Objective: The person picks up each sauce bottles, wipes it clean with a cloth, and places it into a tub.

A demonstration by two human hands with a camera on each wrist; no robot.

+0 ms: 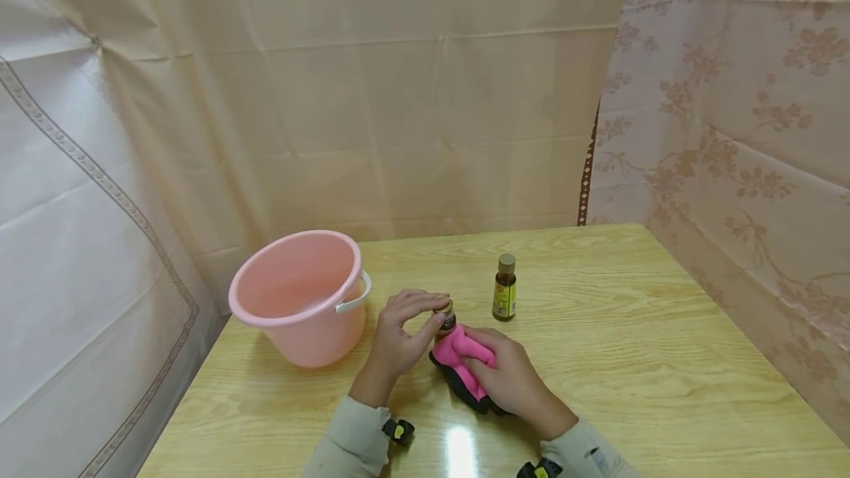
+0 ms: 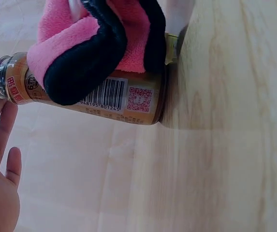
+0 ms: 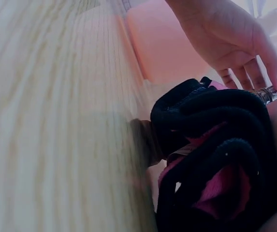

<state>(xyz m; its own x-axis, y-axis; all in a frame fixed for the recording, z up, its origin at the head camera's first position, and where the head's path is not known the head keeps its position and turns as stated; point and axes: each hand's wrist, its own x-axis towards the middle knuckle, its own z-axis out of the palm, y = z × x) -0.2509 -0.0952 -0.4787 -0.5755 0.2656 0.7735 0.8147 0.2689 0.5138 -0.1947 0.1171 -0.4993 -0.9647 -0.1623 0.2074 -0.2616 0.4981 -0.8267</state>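
Right of the bucket on the tabletop, the left grip is pinching a bottle, the right grip clamping cloth.

The cloth is pink and black, the wood-grained table yellowish.

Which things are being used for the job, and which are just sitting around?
Part of the job:
nearer bottle, held near its top by the left grip
pink-and-black cloth, in the right grip

Probably just sitting around:
farther bottle, standing untouched
pink bucket, also untouched
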